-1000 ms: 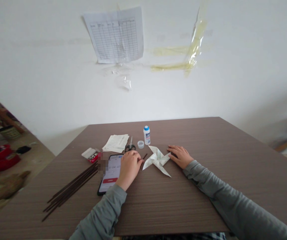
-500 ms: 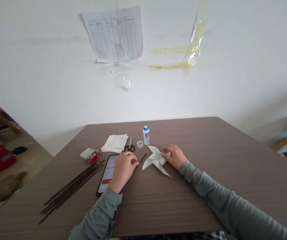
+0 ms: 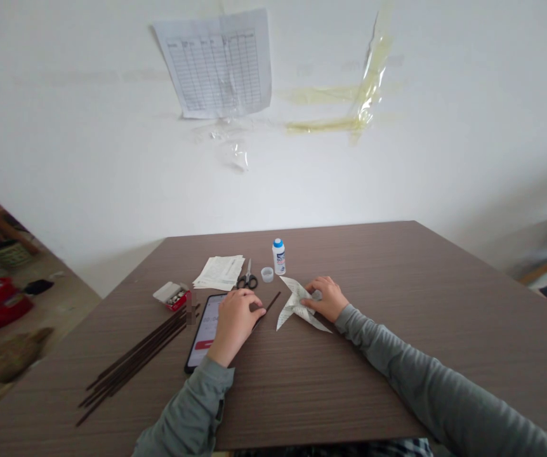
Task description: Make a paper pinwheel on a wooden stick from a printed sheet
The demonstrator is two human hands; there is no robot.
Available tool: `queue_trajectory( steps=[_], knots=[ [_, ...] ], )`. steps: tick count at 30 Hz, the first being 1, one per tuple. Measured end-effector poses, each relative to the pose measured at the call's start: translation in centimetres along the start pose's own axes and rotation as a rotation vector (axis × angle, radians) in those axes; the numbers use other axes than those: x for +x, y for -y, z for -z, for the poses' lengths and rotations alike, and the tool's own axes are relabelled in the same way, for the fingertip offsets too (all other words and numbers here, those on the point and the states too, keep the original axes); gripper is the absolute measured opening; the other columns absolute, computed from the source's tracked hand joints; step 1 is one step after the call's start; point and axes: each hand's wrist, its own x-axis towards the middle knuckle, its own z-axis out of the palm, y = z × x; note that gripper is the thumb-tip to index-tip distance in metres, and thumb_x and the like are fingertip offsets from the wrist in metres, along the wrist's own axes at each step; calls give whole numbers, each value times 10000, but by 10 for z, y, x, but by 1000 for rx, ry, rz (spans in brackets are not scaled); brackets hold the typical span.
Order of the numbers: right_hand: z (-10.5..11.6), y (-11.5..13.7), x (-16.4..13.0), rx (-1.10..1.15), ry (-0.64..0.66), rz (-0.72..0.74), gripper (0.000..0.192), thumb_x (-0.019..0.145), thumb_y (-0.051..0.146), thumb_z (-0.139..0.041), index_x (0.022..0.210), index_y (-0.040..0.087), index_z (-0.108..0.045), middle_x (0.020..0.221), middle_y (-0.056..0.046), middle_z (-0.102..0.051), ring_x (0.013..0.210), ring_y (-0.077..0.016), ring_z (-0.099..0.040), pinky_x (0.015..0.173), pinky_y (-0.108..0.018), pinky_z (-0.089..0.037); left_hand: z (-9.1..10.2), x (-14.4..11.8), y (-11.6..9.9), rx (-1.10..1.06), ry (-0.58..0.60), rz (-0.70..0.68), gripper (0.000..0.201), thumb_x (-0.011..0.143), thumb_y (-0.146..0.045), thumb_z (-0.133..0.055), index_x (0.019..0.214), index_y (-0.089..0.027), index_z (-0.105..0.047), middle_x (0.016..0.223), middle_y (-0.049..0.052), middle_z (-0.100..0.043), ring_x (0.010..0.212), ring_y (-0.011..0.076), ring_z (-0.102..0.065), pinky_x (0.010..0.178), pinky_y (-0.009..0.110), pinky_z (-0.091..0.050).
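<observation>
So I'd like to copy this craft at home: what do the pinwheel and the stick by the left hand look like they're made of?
The white folded pinwheel under the right hand looks like thin matte printed paper: sharp creases, faint grey print. The thin dark brown stick at the left hand seems to be dull wood or bamboo, like the bundle of dark sticks; too small to be sure.

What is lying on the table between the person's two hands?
In the head view, a thin dark stick lies slantwise between the left hand and the right hand, which rests on a paper pinwheel. Otherwise only bare table shows.
</observation>
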Motion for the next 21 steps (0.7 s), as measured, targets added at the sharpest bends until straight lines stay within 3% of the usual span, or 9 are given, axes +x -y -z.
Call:
queue_trajectory(
  steps=[9, 13, 17, 21],
  knots=[
    [5, -3, -4, 125, -42, 0, 159, 930, 253, -1007, 988, 293, -865, 1219, -87, -921, 1289, -381, -848, 1202, -548, -676, -2, 0, 5, -10, -1, -7, 140, 1018, -240, -999, 952, -350, -1056, 1460, 87, -996, 1466, 390, -850, 1286, 557, -640],
    [6, -8, -5, 129, -31, 47, 171, 949, 257, -980, 1104, 302, -921, 1194, -83, -934, 1249, -374, -855, 1188, -551, -688, -5, 1, 6, -28, -6, -13, 162, 1010, -234, -989, 907, -346, -1046, 1432, 86, -1003, 1458, 387, -843, 1289, 568, -634],
    [8, -14, -5, 133, -14, 53, 341, 970, 220, -945, 1304, 282, -981, 1313, -127, -965, 1336, -397, -861, 1251, -562, -671, -5, 0, 2, -26, 3, -3, 234, 1026, -172, -957, 880, -337, -1037, 1473, 85, -996, 1489, 386, -847, 1292, 560, -645],
    [11, -18, -4, 114, 1, 72, 331, 970, 239, -955, 1293, 285, -1009, 1330, -129, -983, 1365, -418, -866, 1283, -586, -660, -3, 0, -2, -36, 0, -1, 247, 1029, -132, -957, 890, -319, -1038, 1507, 94, -990, 1509, 389, -859, 1307, 556, -650]
  ],
)
